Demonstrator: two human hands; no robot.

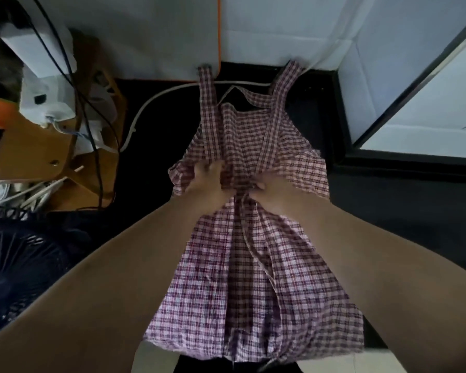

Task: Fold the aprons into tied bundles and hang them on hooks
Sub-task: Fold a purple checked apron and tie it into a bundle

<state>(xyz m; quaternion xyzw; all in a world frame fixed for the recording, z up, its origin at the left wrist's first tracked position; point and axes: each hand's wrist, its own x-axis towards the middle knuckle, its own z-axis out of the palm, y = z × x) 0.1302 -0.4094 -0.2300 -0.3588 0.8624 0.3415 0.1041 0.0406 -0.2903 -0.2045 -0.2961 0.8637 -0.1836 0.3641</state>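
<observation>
At the apron's point(253, 265) waist, left hand point(209, 181) and right hand point(273, 192) grip its cloth.

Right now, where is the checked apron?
In the head view the checked apron fills the centre, gripped by the left hand and right hand, right of the cardboard boxes.

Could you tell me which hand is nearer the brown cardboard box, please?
Left. The left hand grips the pink checked apron right of the brown cardboard box; the right hand grips it farther right.

No text, label, brand or number is showing readably anywhere, not even on the apron point(213, 278).
</observation>
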